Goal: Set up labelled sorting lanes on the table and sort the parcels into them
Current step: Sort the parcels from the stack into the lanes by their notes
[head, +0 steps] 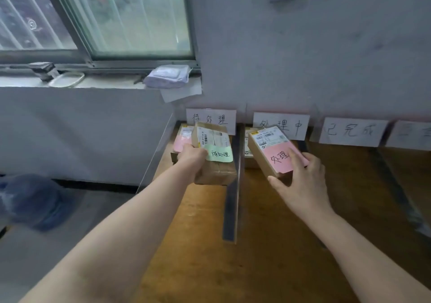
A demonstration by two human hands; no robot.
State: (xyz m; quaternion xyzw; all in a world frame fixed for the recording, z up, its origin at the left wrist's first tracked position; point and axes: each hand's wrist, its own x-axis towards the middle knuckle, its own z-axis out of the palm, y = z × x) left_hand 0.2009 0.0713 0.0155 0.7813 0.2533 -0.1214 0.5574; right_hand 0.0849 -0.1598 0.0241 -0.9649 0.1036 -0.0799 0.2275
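Note:
My left hand (192, 157) grips a brown cardboard parcel (217, 169) with a white shipping label and a green sticky note, held above the leftmost lane. My right hand (300, 176) holds a flatter brown parcel (265, 155) bearing a pink note, tilted over the second lane. White handwritten lane cards (211, 118), (281, 124), (352, 131) stand against the wall behind the lanes. A clear divider strip (234, 186) separates the first two lanes. Another parcel with a pink note (183, 139) lies at the back of the left lane, partly hidden.
The wooden table (268, 244) runs toward me. A further divider (396, 190) crosses on the right. A window sill holds a plastic-wrapped packet (168, 76) and a loop of wire (66, 80). A blue bundle (35, 200) lies on the floor at left.

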